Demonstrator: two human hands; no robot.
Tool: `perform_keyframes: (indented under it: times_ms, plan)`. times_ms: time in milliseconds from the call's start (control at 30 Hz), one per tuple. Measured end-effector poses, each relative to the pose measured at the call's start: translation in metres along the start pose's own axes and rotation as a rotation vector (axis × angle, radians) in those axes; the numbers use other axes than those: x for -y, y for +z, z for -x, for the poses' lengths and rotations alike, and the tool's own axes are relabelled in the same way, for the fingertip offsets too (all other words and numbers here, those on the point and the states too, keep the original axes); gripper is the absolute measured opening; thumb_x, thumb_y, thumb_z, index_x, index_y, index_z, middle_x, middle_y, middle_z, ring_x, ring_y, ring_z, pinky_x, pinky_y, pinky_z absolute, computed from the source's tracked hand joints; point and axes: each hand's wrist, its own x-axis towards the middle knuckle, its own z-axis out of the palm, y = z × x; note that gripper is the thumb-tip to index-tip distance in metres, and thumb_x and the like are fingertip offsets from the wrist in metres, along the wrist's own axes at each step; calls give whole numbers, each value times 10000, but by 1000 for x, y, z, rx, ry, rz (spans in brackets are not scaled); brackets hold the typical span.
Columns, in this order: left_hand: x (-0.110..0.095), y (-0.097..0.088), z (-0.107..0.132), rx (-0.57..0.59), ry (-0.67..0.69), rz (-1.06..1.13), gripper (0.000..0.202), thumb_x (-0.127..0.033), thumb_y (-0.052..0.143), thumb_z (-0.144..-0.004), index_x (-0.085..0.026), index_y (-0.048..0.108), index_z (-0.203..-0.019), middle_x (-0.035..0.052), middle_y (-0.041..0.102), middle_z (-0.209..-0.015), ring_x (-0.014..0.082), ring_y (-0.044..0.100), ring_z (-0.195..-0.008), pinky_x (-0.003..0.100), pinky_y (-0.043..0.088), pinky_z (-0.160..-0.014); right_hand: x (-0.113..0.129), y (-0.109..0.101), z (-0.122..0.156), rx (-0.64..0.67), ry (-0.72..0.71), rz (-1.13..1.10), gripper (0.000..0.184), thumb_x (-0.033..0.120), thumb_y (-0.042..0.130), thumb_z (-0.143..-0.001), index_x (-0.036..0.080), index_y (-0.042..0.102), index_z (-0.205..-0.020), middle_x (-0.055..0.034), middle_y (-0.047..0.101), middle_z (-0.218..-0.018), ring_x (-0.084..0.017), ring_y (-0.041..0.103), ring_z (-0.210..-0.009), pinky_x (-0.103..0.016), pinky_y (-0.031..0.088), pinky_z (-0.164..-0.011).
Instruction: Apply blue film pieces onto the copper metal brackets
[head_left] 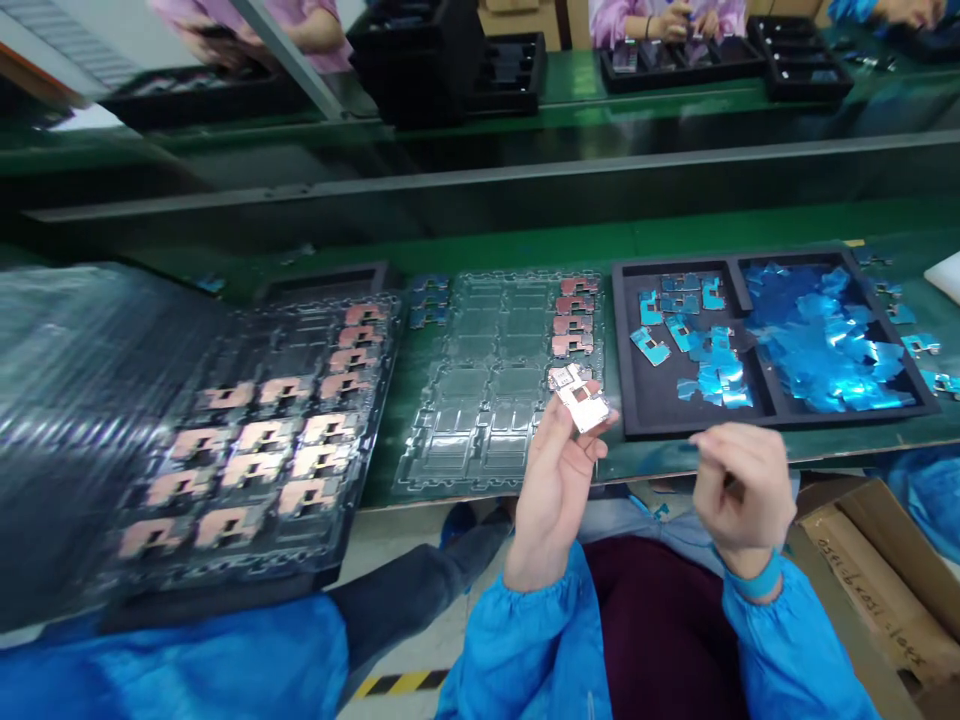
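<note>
My left hand is closed on a small circuit board, silvery and notched, held up by its edges over the near right corner of a clear plastic tray. A column of pinkish boards lies in that tray's right-hand slots. My right hand hangs apart from the left, just in front of a black divided tray. Its fingers are pinched together, and anything between them is hidden. Several blue-film-covered boards lie in the black tray's left compartment; crumpled blue film pieces fill much of the right one.
At the left stands a stack of clear trays holding several pinkish boards, beside a person's blue sleeve. More blue boards lie at the right. A cardboard box sits below the bench edge. Other people's hands work across the divider.
</note>
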Motion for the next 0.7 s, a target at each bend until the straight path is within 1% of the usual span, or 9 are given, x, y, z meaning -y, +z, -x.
perform_keyframes:
  times_ms: [100,167,233,300,367,433,500,600,700]
  plan:
    - [-1,0,1,6,40,-47,329,-400,842,-956,-224,780,-1226,122,760,-1449,244,824,-1086,203,570,-612,-28,9,-10,-86,188,172,181,175,630,-1071,260,738,-1189,-56,791,-972,-237,761,-891,-388,620,-815]
    - [-1,1,2,-5,52,-71,364,-381,870,-923,-207,768,-1226,137,779,-1415,267,833,-1088,216,597,-620,-47,14,-17,12,287,267,237,225,523,-1126,222,742,-1216,-112,794,-1085,-270,756,-1021,-441,630,-912]
    - [1,1,3,-31,58,-87,391,-370,885,-902,-199,751,-1228,142,802,-1369,273,844,-1065,238,634,-655,-56,19,-20,133,336,307,323,257,450,-1149,204,719,-1321,-171,748,-1340,-327,693,-1292,-566,591,-1089]
    - [4,3,5,-57,60,-97,409,-366,889,-897,-196,730,-1234,142,816,-1339,278,850,-1058,267,667,-714,-50,22,-20,191,339,251,367,285,482,-1141,220,660,-1455,-184,606,-1593,-362,534,-1531,-670,480,-1237]
    - [8,5,7,-75,65,-101,419,-370,893,-897,-192,705,-1226,145,826,-1313,288,852,-1064,305,691,-777,-30,26,-16,235,341,59,450,305,576,-1111,242,590,-1556,-166,543,-1669,-349,481,-1591,-644,468,-1277]
    - [13,8,9,-81,79,-107,427,-381,902,-891,-182,689,-1203,147,849,-1234,296,853,-1066,336,703,-828,-5,31,-11,318,387,-208,510,310,658,-1072,247,583,-1573,-149,630,-1592,-308,622,-1473,-512,607,-1168]
    - [18,10,12,-83,98,-123,419,-395,911,-884,-176,684,-1160,135,866,-1142,295,856,-1051,358,709,-864,14,36,-6,361,488,-412,429,309,698,-1050,237,677,-1472,-118,762,-1404,-251,783,-1202,-368,704,-956]
    - [23,10,15,-101,127,-163,409,-401,934,-859,-182,673,-1085,91,869,-1041,280,864,-983,389,721,-881,24,41,-1,278,644,-479,216,308,674,-1068,230,810,-1216,-60,849,-1101,-177,818,-857,-268,702,-766]
    - [27,8,17,-126,159,-198,419,-413,942,-849,-183,675,-1075,70,864,-1003,273,864,-955,405,732,-873,21,41,1,263,665,-474,208,296,642,-1087,235,833,-1142,-38,853,-1011,-160,811,-802,-245,689,-733]
